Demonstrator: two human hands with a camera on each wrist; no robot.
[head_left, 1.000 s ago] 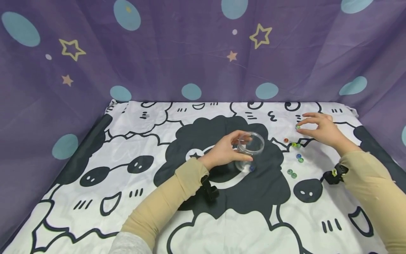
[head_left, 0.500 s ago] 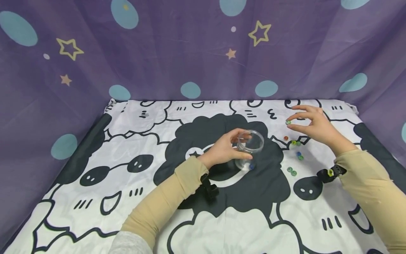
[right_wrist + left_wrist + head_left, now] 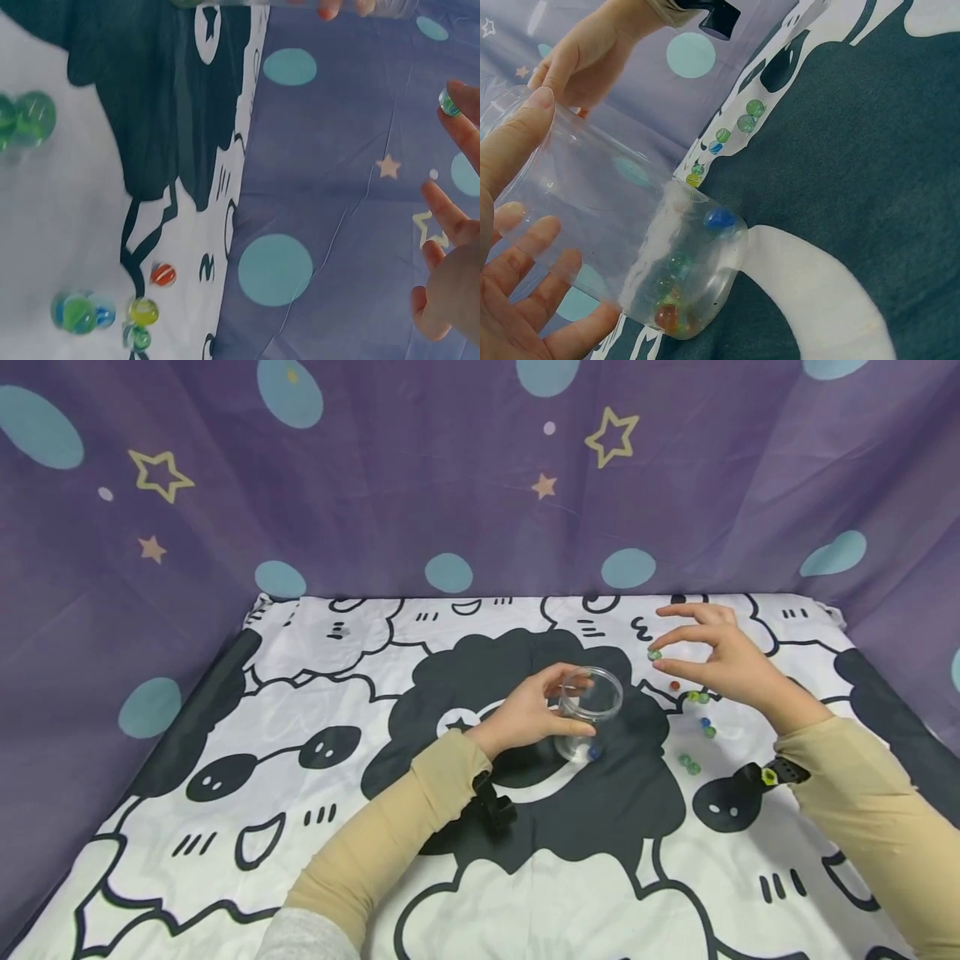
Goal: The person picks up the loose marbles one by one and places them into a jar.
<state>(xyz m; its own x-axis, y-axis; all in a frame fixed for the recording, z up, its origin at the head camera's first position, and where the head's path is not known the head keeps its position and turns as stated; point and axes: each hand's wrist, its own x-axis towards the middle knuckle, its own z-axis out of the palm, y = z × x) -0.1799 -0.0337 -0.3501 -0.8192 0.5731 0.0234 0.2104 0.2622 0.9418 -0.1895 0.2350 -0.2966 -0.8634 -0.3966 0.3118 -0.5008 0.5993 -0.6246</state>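
In the head view my left hand [image 3: 525, 714] grips a clear plastic jar [image 3: 592, 717] that stands on the dark printed patch near the middle, mouth up. Through its wall, the left wrist view shows a blue marble [image 3: 720, 218], a reddish-brown marble [image 3: 667, 316] and greenish ones at the bottom. To the jar's upper right, raised over the cloth, my right hand [image 3: 716, 656] pinches a green-and-clear marble [image 3: 655, 655] between thumb and index finger. Its other fingers stretch out loosely; the same marble [image 3: 448, 102] shows at those fingertips in the right wrist view.
Several loose marbles lie right of the jar: a red one [image 3: 675, 686], a yellow one [image 3: 693, 696], a blue one [image 3: 705, 722] and green ones [image 3: 685, 761]. A black-and-white cartoon cloth [image 3: 525, 902] covers the table. Behind it hangs a purple curtain [image 3: 405, 485].
My right hand has moved left toward the jar, carrying the pinched marble away from above the loose ones. My left hand and the jar have stayed in place.
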